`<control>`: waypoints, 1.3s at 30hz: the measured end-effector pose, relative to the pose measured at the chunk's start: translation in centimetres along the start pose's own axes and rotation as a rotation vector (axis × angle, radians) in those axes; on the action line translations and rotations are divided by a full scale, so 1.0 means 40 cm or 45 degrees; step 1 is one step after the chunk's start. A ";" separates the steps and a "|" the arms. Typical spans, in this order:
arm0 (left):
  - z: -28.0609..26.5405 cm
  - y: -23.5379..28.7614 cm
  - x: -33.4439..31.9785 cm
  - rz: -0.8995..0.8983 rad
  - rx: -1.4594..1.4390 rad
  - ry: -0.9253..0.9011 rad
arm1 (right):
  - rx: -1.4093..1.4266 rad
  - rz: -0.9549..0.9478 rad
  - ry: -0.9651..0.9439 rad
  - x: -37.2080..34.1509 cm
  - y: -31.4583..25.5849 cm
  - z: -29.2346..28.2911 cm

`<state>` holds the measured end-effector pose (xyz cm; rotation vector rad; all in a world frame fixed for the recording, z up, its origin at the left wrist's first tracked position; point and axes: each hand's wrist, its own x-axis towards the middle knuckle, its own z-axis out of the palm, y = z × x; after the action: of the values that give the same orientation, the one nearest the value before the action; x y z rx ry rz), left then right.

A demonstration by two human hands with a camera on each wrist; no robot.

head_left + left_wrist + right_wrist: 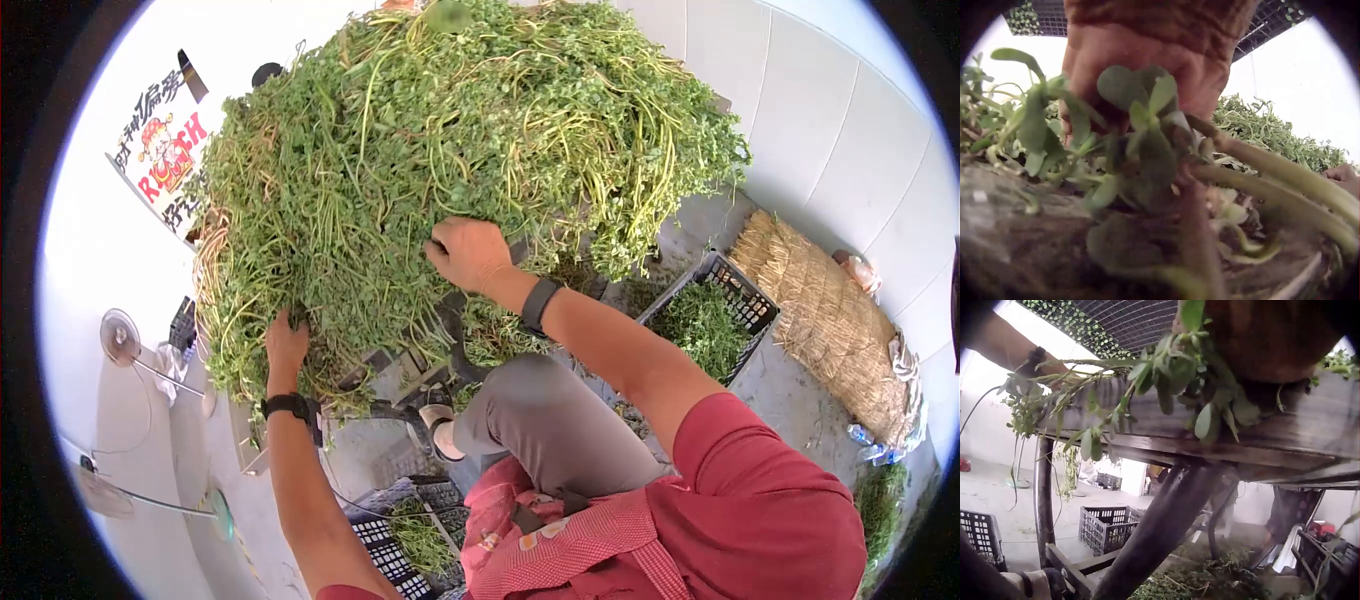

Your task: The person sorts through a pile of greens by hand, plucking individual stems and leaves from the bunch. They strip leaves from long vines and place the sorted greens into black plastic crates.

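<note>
A big heap of purslane [430, 170], with small rounded leaves and thick pale stems, covers a table. My left hand [287, 342] reaches into the heap's near left edge, its fingertips hidden among the greens. Up close in the left wrist view, leaves and stems [1260, 156] overlap that hand's fingers. At the near middle of the heap lies my right hand [470, 252], fingers bent down into the leaves. The right wrist view has this hand over the wooden table edge [1166, 419], where purslane sprigs [1166, 375] hang down; I cannot tell whether either hand grips any stems.
A black crate [715, 262] of greens stands on the floor at right, beside a straw bale [820, 325]. Another crate [375, 545] sits by my legs. Under the table are a dark slanted leg [1160, 525] and fallen greens [1210, 575]. A fan [120, 337] stands at left.
</note>
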<state>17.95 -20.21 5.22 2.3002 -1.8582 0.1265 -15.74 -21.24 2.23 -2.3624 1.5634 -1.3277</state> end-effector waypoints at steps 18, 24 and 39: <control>0.012 -0.048 -0.013 0.218 -0.328 0.255 | -0.048 0.003 0.041 -0.006 -0.014 0.002; -0.051 -0.064 -0.134 0.341 -0.601 0.765 | -0.160 -0.008 -0.005 0.000 -0.005 0.021; 0.094 -0.179 -0.223 0.146 -0.188 0.735 | -0.093 -0.101 0.077 0.011 0.009 0.024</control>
<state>22.82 -10.93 -0.70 1.8011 -1.6245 0.5797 -15.33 -22.17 1.73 -2.4747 1.5753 -1.3935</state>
